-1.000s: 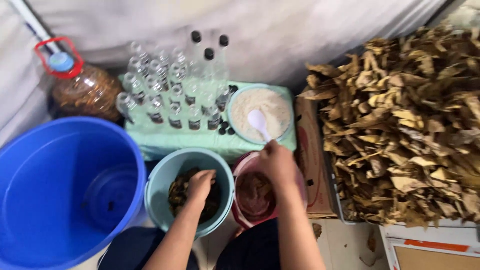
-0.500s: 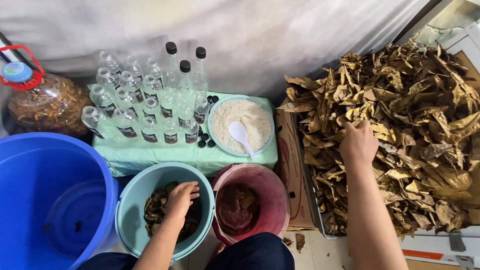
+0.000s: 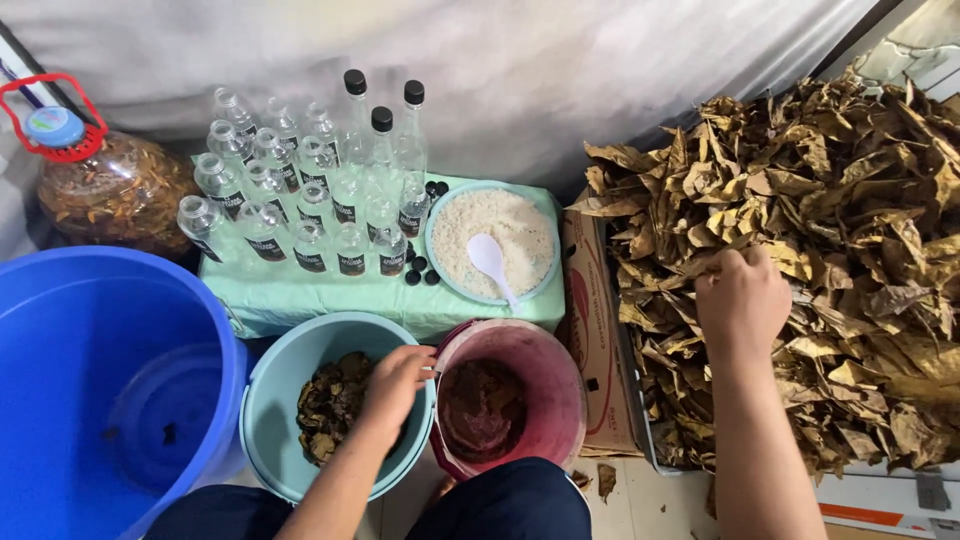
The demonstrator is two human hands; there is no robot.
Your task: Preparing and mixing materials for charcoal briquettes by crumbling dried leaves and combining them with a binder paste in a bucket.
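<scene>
The left hand (image 3: 395, 385) is placed inside the pale blue bucket (image 3: 275, 420), with fingers curled down onto the wet dark leaves (image 3: 330, 405) lying at its bottom; whether any leaf is actually gripped cannot be told, since the palm is turned away from the camera. The right hand (image 3: 742, 300) is set on the heap of dry brown leaves (image 3: 850, 230) at the right, fingers closed into the pile, apparently around a few leaves. The heap is held in a cardboard box (image 3: 592, 330). Just beside the pale blue bucket a red bucket (image 3: 560, 400) is seen, with a dark brown mass in it. Behind both buckets a low stand covered in pale green cloth (image 3: 300, 295) is noted; clear glass bottles (image 3: 300, 200) are grouped on it, three of them capped in black, next to a bowl of white grains (image 3: 492, 240) with a white spoon (image 3: 490, 262) lying in it. A large blue tub (image 3: 90, 380) stands at the left, and a plastic jug (image 3: 110, 185) with brown contents behind it.
</scene>
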